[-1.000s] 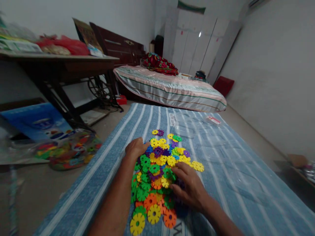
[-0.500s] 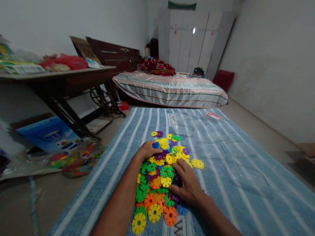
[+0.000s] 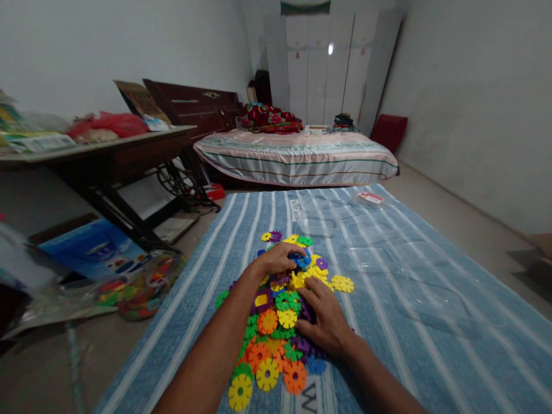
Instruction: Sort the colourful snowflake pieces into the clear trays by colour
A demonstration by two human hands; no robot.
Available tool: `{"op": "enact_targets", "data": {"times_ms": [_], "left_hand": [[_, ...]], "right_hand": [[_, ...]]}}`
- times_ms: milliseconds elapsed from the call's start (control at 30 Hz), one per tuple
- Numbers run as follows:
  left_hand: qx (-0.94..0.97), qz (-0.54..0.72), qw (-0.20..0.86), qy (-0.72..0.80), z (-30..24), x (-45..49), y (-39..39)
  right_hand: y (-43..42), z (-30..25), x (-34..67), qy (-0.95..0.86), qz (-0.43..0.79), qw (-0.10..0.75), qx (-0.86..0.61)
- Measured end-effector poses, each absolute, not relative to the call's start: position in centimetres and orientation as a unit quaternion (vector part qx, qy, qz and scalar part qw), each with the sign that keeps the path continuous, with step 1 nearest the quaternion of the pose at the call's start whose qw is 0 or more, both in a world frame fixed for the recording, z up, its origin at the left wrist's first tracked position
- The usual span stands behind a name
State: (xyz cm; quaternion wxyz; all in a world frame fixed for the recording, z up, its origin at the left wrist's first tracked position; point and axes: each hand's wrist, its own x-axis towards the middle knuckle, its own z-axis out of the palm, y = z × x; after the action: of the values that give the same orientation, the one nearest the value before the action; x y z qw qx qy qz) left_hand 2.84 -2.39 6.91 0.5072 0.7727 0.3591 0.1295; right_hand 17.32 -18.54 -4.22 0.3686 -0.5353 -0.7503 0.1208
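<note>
A heap of notched plastic snowflake discs (image 3: 267,374) in yellow, green, orange, purple and blue lies on the striped cloth. My left hand (image 3: 278,260) is at the far part of the heap, its fingers curled over a blue snowflake disc (image 3: 303,259); the fingertips are partly hidden. My right hand (image 3: 325,319) rests against the heap's right side with thumb and fingers apart, touching yellow and purple discs. A yellow disc (image 3: 343,284) lies just beyond its fingers.
Clear plastic containers (image 3: 435,299) stand on the cloth (image 3: 181,322) at right. A small red-and-white box (image 3: 370,198) is at the far edge. Left are a sewing-machine table (image 3: 129,144) and a bag of colourful pieces (image 3: 146,290) on the floor. A bed (image 3: 297,155) stands beyond.
My left hand has moved right across the far part of the heap to the blue disc. My right hand stays nearly in place. The camera view has shifted slightly.
</note>
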Motion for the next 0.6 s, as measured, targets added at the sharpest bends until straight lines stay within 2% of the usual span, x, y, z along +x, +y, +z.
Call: {"op": "enact_targets", "data": {"times_ms": [67, 133, 267, 367, 467, 600], "left_hand": [[0.758, 0.15, 0.531, 0.349, 7.0, 3.2, -2.2], [0.753, 0.186, 0.511, 0.371, 6.8, 3.2, -1.5], [0.791, 0.221, 0.342, 0.457, 5.9, 3.0, 0.8], [0.83, 0.142, 0.253, 0.476, 5.1, 3.3, 1.7], [0.85, 0.085, 0.236, 0.462, 4.5, 3.8, 1.4], [0.852, 0.076, 0.263, 0.447, 4.6, 3.3, 0.3]], "right_hand": [[-18.5, -4.3, 17.4, -0.749, 0.119, 0.371, -0.535], [-18.5, -4.2, 17.4, -0.75, 0.121, 0.373, -0.533], [-18.5, -3.4, 17.5, -0.753, 0.125, 0.382, -0.521], [-18.5, -3.0, 17.4, -0.755, 0.127, 0.386, -0.515], [-18.5, -3.1, 17.4, -0.754, 0.129, 0.389, -0.514], [-18.5, -3.1, 17.4, -0.752, 0.132, 0.394, -0.513]]}}
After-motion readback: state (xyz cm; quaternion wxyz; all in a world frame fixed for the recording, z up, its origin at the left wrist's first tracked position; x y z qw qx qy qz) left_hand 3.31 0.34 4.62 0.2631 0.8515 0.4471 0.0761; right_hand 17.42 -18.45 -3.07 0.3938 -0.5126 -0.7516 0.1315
